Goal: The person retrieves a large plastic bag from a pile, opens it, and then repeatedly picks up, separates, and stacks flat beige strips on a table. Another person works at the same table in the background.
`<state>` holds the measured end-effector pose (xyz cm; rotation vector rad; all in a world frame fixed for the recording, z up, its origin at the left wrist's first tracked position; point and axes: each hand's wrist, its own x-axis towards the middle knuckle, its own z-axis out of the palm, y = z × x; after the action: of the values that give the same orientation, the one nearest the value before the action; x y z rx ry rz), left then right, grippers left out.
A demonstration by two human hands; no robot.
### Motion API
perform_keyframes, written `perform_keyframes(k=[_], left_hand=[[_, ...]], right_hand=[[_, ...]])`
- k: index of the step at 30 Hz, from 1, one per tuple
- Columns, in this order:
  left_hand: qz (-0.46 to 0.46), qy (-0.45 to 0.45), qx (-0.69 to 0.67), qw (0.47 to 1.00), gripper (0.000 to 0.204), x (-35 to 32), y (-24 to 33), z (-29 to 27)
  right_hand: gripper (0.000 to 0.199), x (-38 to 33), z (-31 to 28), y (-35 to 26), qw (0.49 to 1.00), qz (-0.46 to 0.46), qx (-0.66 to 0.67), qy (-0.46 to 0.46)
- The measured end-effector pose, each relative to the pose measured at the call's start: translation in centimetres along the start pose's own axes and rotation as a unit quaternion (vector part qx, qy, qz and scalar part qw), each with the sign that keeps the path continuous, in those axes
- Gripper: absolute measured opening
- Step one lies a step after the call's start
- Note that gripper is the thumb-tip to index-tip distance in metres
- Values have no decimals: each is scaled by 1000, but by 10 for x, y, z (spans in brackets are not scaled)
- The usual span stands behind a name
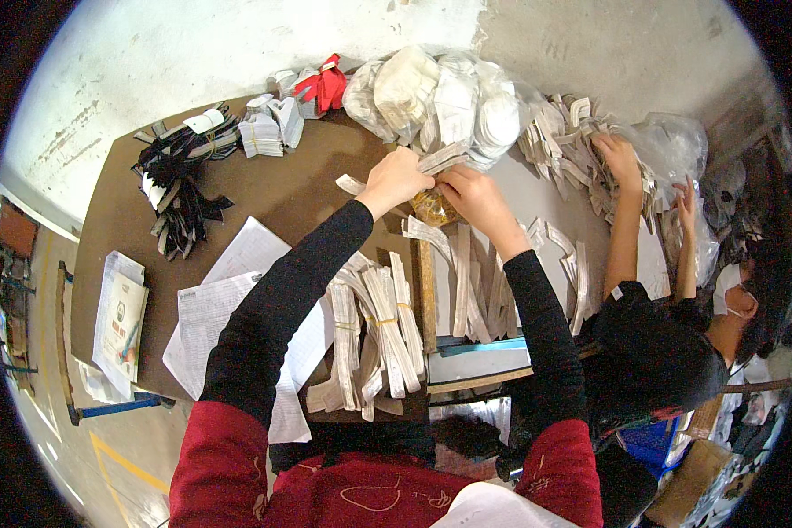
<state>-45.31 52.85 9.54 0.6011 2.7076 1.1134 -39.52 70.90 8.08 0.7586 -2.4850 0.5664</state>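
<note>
My left hand (396, 179) and my right hand (468, 195) meet over the far middle of the brown table (299, 189). Together they grip a thin stack of white paper strips (440, 159). Just under the hands lies a small clear bag of yellowish rubber bands (433, 209). Banded bundles of the same white strips (380, 330) lie near me between my forearms. Loose strips (471, 282) are spread to their right.
A clear bag of white round pieces (444, 101) sits behind my hands. Black tag bundles (180, 180), small white tag packs (268, 128) and a red item (321, 86) lie far left. Printed sheets (211, 312) lie at left. A person at right (660, 343) handles strips (581, 145).
</note>
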Motion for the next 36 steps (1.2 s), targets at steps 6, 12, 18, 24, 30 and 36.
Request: perform_keyframes(k=[6, 12, 18, 24, 30, 36], left_hand=[[-34, 29, -20, 999, 35, 8, -3, 12], [-48, 12, -328, 943, 17, -3, -8, 21], [-46, 12, -409, 911, 17, -9, -2, 22], [-42, -127, -503, 854, 9, -10, -16, 20], [-57, -138, -578, 802, 15, -18, -11, 10], [-52, -136, -425, 894, 19, -10, -4, -4]], right_hand=[[17, 8, 2, -6, 998, 19, -52, -31], [19, 6, 8, -8, 985, 157, 62, 22], [19, 5, 16, -2, 968, 215, 112, 58], [18, 2, 12, -1, 965, 201, 163, 42], [17, -1, 17, 1, 976, 147, 154, 51], [19, 4, 10, -9, 980, 128, 136, 69]])
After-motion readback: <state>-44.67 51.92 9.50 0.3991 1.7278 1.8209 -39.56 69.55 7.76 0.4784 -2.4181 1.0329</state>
